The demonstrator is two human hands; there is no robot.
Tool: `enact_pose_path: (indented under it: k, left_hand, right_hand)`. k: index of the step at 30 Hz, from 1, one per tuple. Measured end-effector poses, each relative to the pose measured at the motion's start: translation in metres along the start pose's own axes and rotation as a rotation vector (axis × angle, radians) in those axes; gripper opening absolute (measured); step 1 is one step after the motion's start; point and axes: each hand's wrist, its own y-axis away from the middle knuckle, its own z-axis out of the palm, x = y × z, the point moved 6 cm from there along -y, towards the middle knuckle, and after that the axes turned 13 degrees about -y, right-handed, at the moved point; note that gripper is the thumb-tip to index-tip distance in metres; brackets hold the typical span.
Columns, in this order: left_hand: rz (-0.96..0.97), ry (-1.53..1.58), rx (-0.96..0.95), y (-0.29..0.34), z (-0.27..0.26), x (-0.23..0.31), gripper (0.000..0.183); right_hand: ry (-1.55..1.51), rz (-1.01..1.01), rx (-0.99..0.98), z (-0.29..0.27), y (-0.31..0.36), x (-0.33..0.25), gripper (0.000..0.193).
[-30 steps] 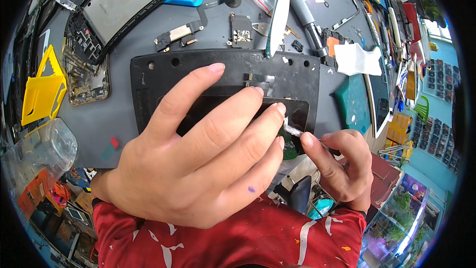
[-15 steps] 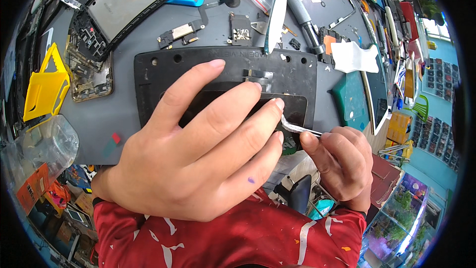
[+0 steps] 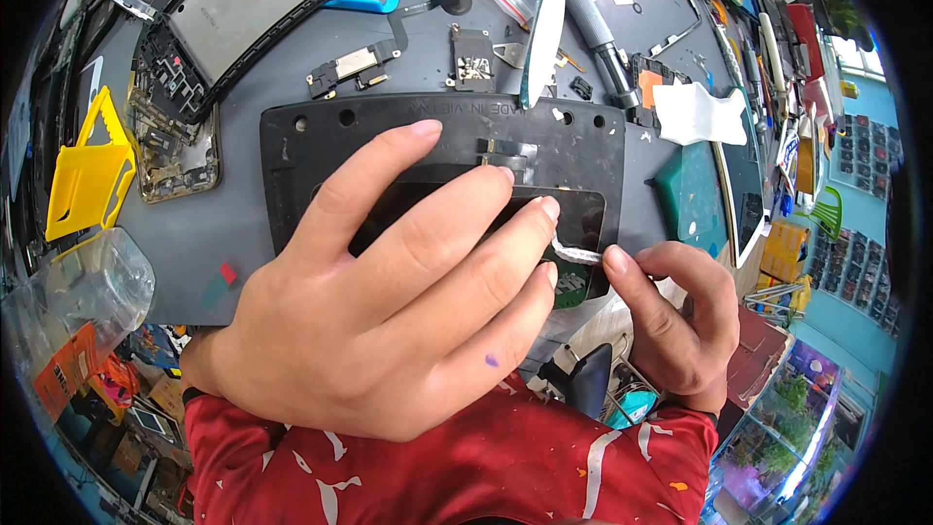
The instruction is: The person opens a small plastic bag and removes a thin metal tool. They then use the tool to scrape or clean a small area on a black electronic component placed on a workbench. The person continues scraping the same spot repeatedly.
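Note:
My left hand [image 3: 418, 282] lies spread, palm down, over a glossy dark phone-sized panel [image 3: 583, 209], its fingertips pressing on the surface. Most of that panel is hidden under the hand. It rests on a wide black plastic base [image 3: 292, 160] with holes near the far corners. A thin, crinkled white strip [image 3: 577, 255] runs from beside my left fingertips to my right hand [image 3: 680, 321]. There the right thumb tip meets the strip's end, with the other fingers curled behind it. A green circuit-like patch [image 3: 571, 284] shows at the panel's near right.
Beyond the base lie small phone parts [image 3: 471, 58], a white-and-blue tool [image 3: 544, 34] and a metal-handled tool [image 3: 598, 34]. An opened phone body [image 3: 180, 151] and yellow stand [image 3: 87, 185] are at left. White tissue [image 3: 698, 115] and a green block [image 3: 690, 194] sit at right.
My right hand has shifted slightly, its index finger now lifted and more bent, and the thumb sits farther along the strip. The left hand stays nearly still.

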Motion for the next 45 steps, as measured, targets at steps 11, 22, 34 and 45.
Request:
enact_pose_path:
  k: [11, 22, 34, 45]
  left_hand:
    - [-0.020, 0.052, 0.030, -0.001, -0.002, -0.003, 0.025]
    - [-0.002, 0.091, 0.091, 0.000, -0.001, -0.005, 0.031]
    - [0.043, 0.110, 0.035, 0.000, -0.005, -0.007, 0.043]
    - [0.006, 0.125, 0.039, 0.001, -0.005, -0.007, 0.041]
  right_hand:
    - [0.094, -0.238, 0.060, 0.010, -0.002, -0.001, 0.039]
    - [0.120, -0.150, 0.120, 0.011, -0.008, -0.008, 0.040]
    - [0.199, -0.330, 0.089, 0.014, -0.003, -0.007, 0.021]
    - [-0.013, 0.002, 0.044, 0.007, 0.006, -0.008, 0.053]
